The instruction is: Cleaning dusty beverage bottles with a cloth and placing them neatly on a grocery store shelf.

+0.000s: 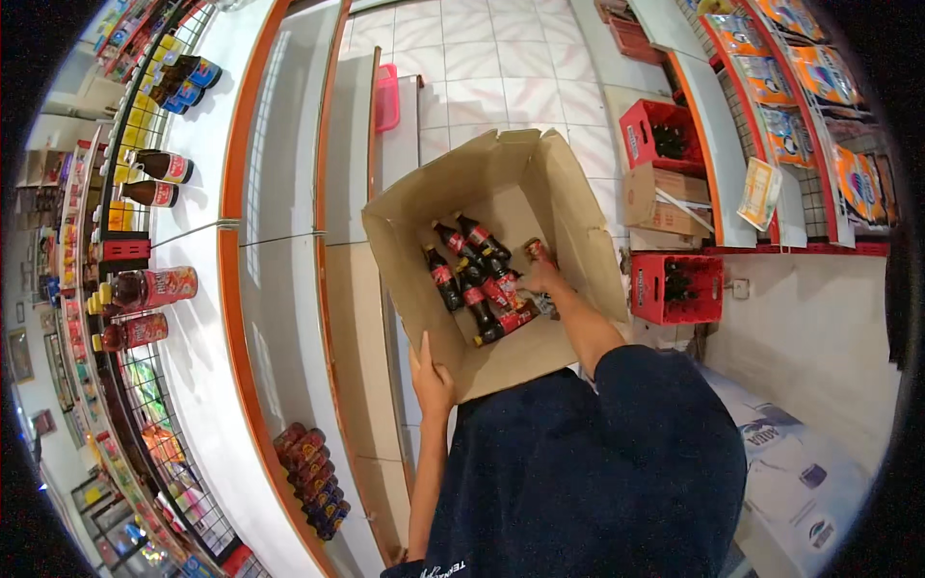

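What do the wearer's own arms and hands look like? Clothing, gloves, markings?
Left hand and right hand: no gloves, rings or watch visible. Both forearms uncovered. Right sleeve: short, plain, dark navy, loose. White lettering on dark cloth near the left arm.

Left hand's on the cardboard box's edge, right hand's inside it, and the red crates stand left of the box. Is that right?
No: in the head view the red crates are right of the cardboard box. The left hand on its edge and the right hand inside are correct.
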`<state>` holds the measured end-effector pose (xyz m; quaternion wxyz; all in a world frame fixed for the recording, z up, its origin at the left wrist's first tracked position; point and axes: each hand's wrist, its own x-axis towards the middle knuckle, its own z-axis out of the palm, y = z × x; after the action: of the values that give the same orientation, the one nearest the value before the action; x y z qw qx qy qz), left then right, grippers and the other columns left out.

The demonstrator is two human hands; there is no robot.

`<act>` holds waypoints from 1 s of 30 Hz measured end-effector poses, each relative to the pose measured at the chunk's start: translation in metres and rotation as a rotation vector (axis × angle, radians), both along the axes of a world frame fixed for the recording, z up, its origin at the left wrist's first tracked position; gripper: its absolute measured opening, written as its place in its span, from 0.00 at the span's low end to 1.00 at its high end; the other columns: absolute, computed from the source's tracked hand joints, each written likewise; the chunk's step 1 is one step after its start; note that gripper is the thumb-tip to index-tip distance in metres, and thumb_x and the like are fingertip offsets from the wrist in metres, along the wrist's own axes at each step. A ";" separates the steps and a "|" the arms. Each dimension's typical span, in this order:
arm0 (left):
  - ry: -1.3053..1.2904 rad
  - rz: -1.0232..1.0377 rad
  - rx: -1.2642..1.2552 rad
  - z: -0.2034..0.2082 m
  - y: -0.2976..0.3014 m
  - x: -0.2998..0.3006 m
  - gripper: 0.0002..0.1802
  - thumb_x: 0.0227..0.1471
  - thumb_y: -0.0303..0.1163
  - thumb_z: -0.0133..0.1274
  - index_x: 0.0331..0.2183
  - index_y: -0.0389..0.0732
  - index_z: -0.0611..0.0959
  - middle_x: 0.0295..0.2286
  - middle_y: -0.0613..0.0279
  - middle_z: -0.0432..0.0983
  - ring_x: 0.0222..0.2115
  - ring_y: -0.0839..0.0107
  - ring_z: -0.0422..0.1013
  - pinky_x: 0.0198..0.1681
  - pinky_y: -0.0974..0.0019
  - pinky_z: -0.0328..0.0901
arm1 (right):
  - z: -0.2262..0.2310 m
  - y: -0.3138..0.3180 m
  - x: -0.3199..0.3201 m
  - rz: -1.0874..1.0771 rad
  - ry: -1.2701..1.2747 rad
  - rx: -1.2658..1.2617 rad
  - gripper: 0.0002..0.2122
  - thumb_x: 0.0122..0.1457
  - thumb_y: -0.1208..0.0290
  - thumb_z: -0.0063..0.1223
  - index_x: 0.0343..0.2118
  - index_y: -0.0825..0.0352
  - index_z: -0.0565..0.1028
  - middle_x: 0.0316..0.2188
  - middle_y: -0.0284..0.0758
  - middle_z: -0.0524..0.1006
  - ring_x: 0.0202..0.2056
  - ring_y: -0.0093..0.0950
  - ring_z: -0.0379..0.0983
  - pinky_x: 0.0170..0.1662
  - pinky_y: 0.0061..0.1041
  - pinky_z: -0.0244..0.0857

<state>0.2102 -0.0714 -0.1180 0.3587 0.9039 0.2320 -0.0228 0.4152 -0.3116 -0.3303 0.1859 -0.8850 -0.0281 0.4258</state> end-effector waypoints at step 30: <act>-0.259 0.061 0.248 0.040 -0.024 0.013 0.31 0.49 0.32 0.59 0.55 0.37 0.70 0.55 0.43 0.59 0.58 0.48 0.55 0.58 0.50 0.54 | 0.140 0.060 0.010 0.432 0.171 0.445 0.44 0.46 0.50 0.59 0.59 0.80 0.59 0.57 0.57 0.64 0.57 0.47 0.63 0.58 0.38 0.59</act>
<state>0.2234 -0.0953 -0.0782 0.2719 0.9292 0.2121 0.1332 0.4250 -0.2519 -0.1902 0.2818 -0.7572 -0.2920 0.5118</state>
